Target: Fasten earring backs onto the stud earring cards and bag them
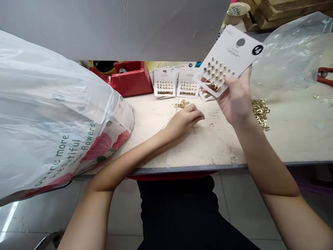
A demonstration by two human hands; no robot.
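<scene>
Right hand [237,99] holds a card [225,50] above the table [194,151]; its fine print is unreadable, and it partly hides another card [205,96] behind. Left hand [184,121] is curled near gold pieces [182,103]; whether it pinches something, I cannot tell.

Card [238,52] in the right hand [238,95] looks matt paperboard; its studs [221,65], glossy metal. Tabletop [208,147] below the grip appears scuffed, wood-like; bag [47,100] far left of it, glossy plastic.

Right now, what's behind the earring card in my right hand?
Past the lower edge of the earring card in your right hand, part of another card shows. The rest is covered, and I can't tell what else is hidden.
</scene>
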